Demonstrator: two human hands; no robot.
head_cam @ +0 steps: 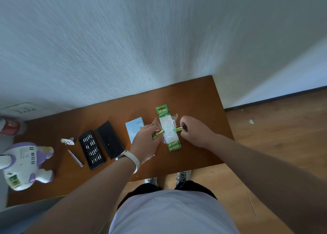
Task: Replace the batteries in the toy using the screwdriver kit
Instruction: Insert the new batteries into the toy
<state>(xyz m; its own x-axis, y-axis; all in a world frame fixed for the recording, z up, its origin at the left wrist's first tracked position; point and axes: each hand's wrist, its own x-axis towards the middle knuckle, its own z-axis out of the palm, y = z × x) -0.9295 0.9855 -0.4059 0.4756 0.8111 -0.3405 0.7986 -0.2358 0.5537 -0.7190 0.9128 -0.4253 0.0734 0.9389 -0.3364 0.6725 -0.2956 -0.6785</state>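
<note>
A green battery pack (pixel 169 127) with torn clear plastic lies on the brown table (pixel 198 99). My left hand (pixel 145 143) holds a green and yellow battery (pixel 158 134) at the pack's left side. My right hand (pixel 193 131) holds another battery (pixel 178 129) at its right side. The white and purple toy (pixel 24 164) lies at the far left with its battery bay open. Its small cover (pixel 67 141) rests nearby. A silver screwdriver (pixel 75 158) lies next to the open bit tray (pixel 92 149).
The black kit lid (pixel 109 139) sits right of the bit tray. A white and blue booklet (pixel 135 127) lies partly under my left hand. A red and white container (pixel 10 125) stands at the far left. The table backs onto a wall; wooden floor lies to the right.
</note>
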